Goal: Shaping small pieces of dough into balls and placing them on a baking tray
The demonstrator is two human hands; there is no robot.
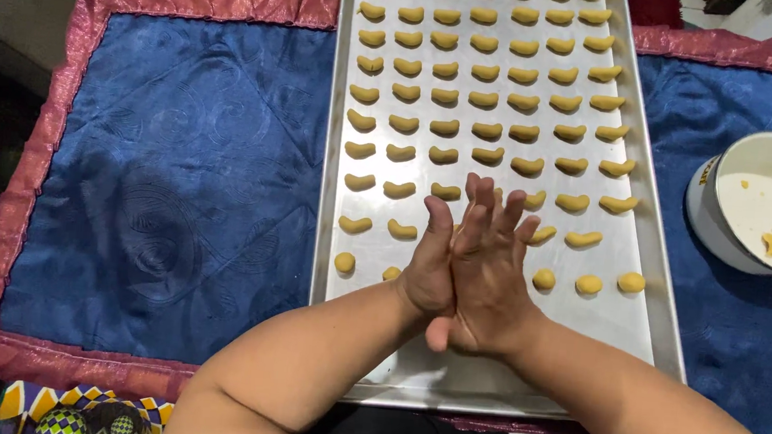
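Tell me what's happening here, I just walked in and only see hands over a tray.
A person presses the left hand and right hand together, palm to palm, above a metal baking tray. Whether dough lies between the palms is hidden. The tray holds rows of yellow crescent-shaped dough pieces, with a few round dough balls in the nearest row. A white bowl with dough scraps sits to the right on a blue cloth.

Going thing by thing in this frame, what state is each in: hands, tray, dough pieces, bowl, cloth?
left hand: flat, palm pressed against the right hand
right hand: flat, fingers straight, pressed against the left
metal tray: mostly filled, near end bare
crescent dough pieces: shaped, in rows
dough balls: round, unshaped, in the nearest row
white bowl: nearly empty, dough scraps inside
blue cloth: spread flat under the tray
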